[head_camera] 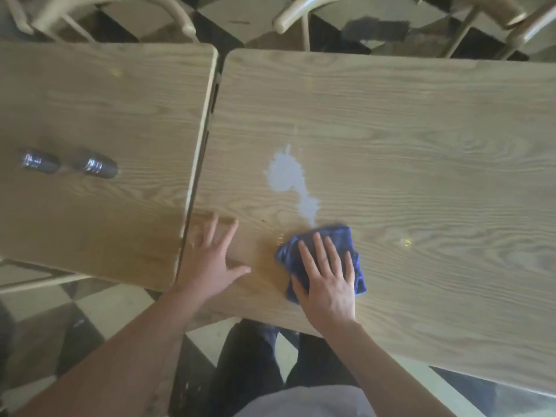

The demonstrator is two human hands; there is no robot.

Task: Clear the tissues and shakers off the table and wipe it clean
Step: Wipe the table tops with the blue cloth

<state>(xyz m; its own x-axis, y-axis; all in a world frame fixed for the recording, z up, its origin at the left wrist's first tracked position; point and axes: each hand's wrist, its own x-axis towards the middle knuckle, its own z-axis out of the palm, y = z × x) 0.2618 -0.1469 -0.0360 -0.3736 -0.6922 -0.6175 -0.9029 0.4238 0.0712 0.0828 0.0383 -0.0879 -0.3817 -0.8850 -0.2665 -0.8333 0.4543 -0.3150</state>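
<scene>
Blue cloth (323, 260), pale wood-grain table (421, 130), black-and-white checkered floor (90, 311), cream chairs (288, 16)

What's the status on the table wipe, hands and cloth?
Right hand flat, pressing blue cloth on right table. Left hand open, braced beside it. Pale wet patch just beyond cloth. Two shakers on left table, nothing blocking.

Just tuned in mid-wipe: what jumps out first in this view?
The right hand presses flat on a folded blue cloth near the front edge of the right-hand wooden table. Just beyond the cloth lies a pale, shiny wet patch. The left hand rests flat beside it, and two small glass shakers stand on the neighbouring left table.
</scene>
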